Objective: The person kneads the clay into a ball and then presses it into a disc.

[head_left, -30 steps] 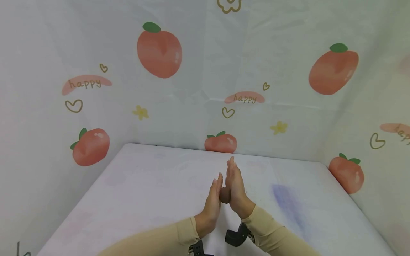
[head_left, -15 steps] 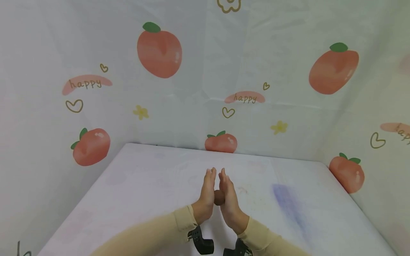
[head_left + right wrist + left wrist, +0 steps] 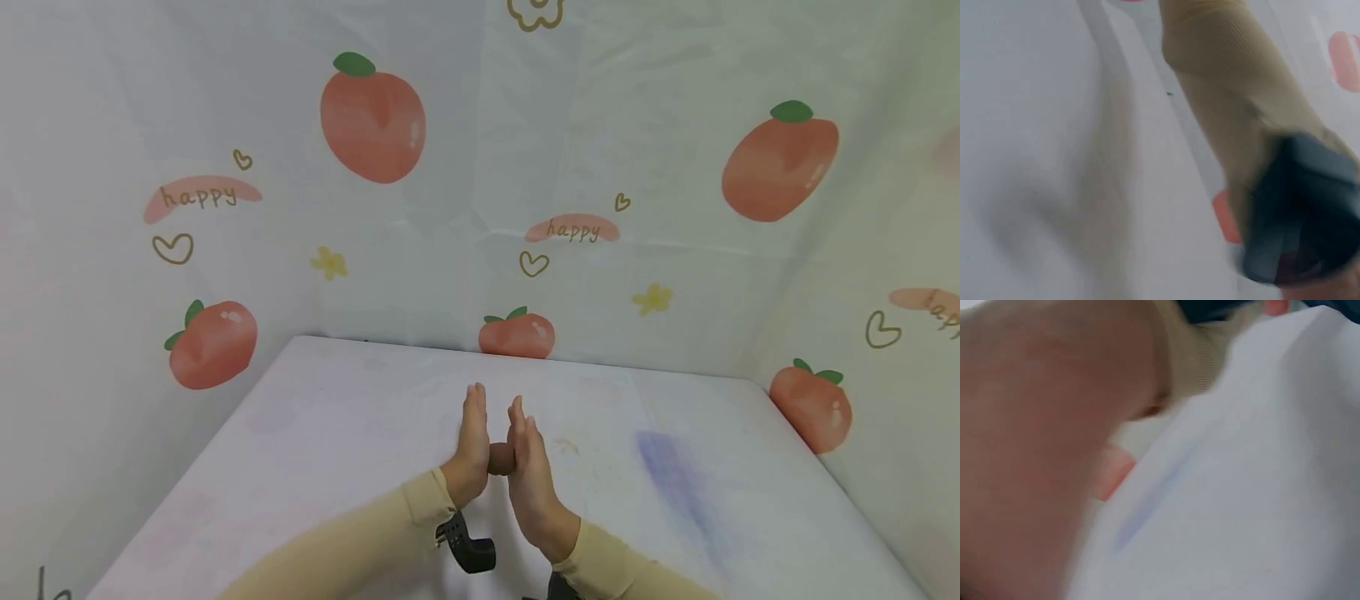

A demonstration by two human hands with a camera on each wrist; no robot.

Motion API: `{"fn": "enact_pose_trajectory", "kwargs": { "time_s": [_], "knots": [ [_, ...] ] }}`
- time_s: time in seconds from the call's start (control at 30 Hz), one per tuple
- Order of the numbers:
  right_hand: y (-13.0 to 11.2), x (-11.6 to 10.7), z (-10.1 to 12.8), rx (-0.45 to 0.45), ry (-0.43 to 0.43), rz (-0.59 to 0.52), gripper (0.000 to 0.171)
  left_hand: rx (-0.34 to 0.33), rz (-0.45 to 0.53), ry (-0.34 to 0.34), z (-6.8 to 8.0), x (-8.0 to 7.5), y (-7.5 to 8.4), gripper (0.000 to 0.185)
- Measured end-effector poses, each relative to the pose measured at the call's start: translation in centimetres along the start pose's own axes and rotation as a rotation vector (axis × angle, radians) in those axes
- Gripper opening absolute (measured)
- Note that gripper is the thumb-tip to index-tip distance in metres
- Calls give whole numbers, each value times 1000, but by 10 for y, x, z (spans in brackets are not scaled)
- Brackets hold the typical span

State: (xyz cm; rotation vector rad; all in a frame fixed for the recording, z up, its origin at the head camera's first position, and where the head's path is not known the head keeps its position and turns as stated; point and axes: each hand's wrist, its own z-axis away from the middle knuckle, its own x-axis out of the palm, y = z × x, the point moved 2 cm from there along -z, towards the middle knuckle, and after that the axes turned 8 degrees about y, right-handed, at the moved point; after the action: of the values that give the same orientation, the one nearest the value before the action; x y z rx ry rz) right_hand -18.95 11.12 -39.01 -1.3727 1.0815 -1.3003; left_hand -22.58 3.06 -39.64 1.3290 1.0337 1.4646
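In the head view, a small brown lump (image 3: 501, 459), smooth and dough-like, is caught between two upright palms above the white table. My left hand (image 3: 470, 446) presses it from the left with straight fingers pointing up and away. From the other side my right hand (image 3: 534, 487) lies flat against it, its fingers also straight. The lump looks like a short, stubby roll, its ends hidden by the palms. Blurred skin (image 3: 1041, 437) fills much of the left wrist view, and the lump is out of sight in both wrist views.
The white table (image 3: 337, 433) bears a bluish-purple smear (image 3: 675, 483) at the right. Behind it hangs a white cloth (image 3: 450, 167) printed with red fruit. A black wrist camera (image 3: 468, 546) sits under the left sleeve (image 3: 375, 537); another is partly visible below the right sleeve (image 3: 618, 567).
Both hands have shifted left with the lump. The left hand has slid forward and the right back, so the palms moved against each other. The lump looks less round, more like a roll.
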Motion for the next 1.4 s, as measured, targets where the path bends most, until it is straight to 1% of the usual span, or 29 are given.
{"fn": "enact_pose_trajectory", "kwargs": {
  "time_s": [0.07,0.13,0.2,0.27,0.37,0.43,0.47,0.5,0.57,0.63,0.7,0.77,0.83,0.97,1.07,1.13,1.23,1.3,1.33,1.4],
  "knots": [
    [-4,-1,-3,-17,13,-11,67,-15,-19,-25,6,2,-5,72],
    [-9,-3,-8,-35,36,-14,65,-32,-20,-54,15,4,-9,73],
    [-13,-6,-13,-56,54,-3,65,-33,-4,-77,24,7,-10,72],
    [-13,-9,-20,-72,70,16,65,-26,25,-106,32,8,-9,72],
    [-10,-16,-28,-83,103,28,66,44,13,-191,41,12,-2,70],
    [-6,-21,-32,-63,129,16,65,91,-19,-253,46,15,2,67],
    [-4,-22,-33,-48,138,11,65,111,-35,-271,46,16,4,65],
    [-2,-22,-32,-31,139,9,65,129,-49,-274,46,16,5,64],
    [2,-20,-29,8,131,7,65,135,-67,-236,41,16,7,63],
    [5,-14,-22,42,111,5,65,103,-72,-170,33,14,8,64],
    [7,-8,-14,65,87,-1,65,55,-87,-102,25,11,7,66],
    [7,-2,-5,84,73,-14,64,7,-102,-56,18,8,5,68],
    [5,2,2,92,62,-26,63,-17,-120,-35,12,5,3,70],
    [-3,6,8,85,57,-45,63,-25,-131,-8,6,1,-1,74],
    [-11,2,5,68,60,-48,62,-31,-126,-15,7,2,-4,76],
    [-15,-2,-1,54,71,-46,59,-28,-128,-51,14,5,-5,74],
    [-15,-10,-15,42,103,-29,60,21,-127,-120,26,10,-4,66],
    [-13,-13,-24,40,106,-35,60,61,-124,-155,34,12,-1,62],
    [-10,-15,-27,41,107,-30,60,82,-122,-163,36,12,2,61],
    [-5,-16,-30,49,114,-13,60,103,-117,-169,38,13,7,61]
  ]
}}
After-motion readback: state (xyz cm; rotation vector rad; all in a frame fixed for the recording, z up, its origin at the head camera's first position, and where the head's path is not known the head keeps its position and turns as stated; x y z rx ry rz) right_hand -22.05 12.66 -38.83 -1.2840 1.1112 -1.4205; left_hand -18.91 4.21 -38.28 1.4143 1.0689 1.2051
